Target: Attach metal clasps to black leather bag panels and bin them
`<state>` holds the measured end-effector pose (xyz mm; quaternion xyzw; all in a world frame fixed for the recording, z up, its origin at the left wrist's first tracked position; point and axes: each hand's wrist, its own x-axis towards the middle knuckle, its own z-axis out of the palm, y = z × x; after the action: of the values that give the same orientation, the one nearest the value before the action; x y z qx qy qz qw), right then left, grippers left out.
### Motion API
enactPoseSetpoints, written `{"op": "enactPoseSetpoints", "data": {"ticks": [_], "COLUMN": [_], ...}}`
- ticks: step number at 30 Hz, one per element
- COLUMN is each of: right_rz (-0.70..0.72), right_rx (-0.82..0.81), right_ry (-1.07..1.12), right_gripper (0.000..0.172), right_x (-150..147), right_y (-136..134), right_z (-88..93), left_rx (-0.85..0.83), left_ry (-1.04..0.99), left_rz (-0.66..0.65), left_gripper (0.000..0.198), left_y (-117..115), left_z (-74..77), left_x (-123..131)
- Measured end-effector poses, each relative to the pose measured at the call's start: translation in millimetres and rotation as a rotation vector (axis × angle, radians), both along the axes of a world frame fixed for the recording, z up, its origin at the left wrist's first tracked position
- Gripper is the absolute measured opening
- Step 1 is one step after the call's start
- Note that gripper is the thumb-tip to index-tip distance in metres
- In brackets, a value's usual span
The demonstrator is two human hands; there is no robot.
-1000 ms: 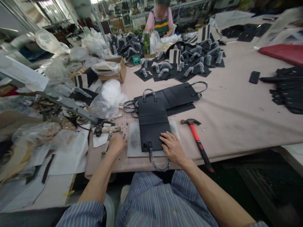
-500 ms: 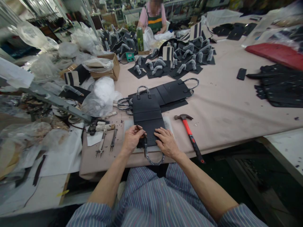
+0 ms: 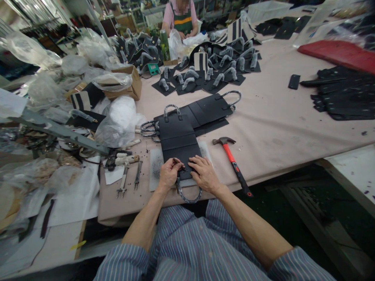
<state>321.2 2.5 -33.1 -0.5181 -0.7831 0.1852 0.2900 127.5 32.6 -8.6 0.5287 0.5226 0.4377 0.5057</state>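
A black bag panel (image 3: 179, 142) lies lengthwise before me on a pale board (image 3: 155, 168). At its near end hangs a looped bag handle (image 3: 190, 200) wrapped in clear film. My left hand (image 3: 170, 172) pinches the dark left end of this handle against the panel, the tip showing between thumb and fingers. My right hand (image 3: 204, 173) lies with spread fingers on the panel's near right part, pressing it flat. Right of the board rests a claw hammer (image 3: 231, 158) with a red and black grip.
Pronged punches (image 3: 138, 175) lie at the left. More handled panels (image 3: 209, 111) sit behind, with a heap of wrapped-handle pieces (image 3: 190, 82) farther back. Plastic bags (image 3: 117, 121) crowd the left side. A co-worker (image 3: 181, 21) is across the table. Black pieces (image 3: 345, 93) are stacked right.
My left hand has moved slightly right and inward over the panel with the handle end. My right hand stays on the panel. The view has shifted a little.
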Motion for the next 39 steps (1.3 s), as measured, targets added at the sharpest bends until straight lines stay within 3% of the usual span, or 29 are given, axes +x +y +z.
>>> {"op": "enactPoseSetpoints", "data": {"ticks": [16,23,27,29,33,37,39], "right_rz": [-0.005,0.013,0.038,-0.04,-0.389,-0.619,-0.678], "right_rx": [0.001,-0.01,0.013,0.052,0.088,-0.179,-0.381], "right_ry": [-0.005,0.017,0.15,0.17,-0.054,-0.304,-0.17], "right_gripper": [0.038,0.037,0.035,0.034,0.033,0.032,0.023], "right_x": [0.0,0.8,14.3,30.8,78.3,115.0,121.8], "right_y": [0.0,0.5,1.0,-0.2,-7.9,-17.9,-18.5], "right_z": [-0.6,-2.3,1.3,5.2,9.1,7.6,10.0], "left_rx": [0.056,0.288,0.372,0.379,0.37,0.389,0.419], "left_ry": [0.128,0.405,0.484,0.497,0.503,0.491,0.48], "left_rz": [0.017,-0.064,-0.13,-0.142,-0.14,-0.179,-0.189], "left_gripper": [0.01,0.014,0.017,0.017,0.016,0.015,0.015], "left_y": [-2.7,-12.6,-18.4,-18.5,-14.9,-11.5,-11.0], "left_z": [-2.1,-4.5,-12.5,-14.8,-12.8,-11.3,-13.7], "left_x": [2.5,5.1,4.9,4.0,3.6,4.2,4.0]}}
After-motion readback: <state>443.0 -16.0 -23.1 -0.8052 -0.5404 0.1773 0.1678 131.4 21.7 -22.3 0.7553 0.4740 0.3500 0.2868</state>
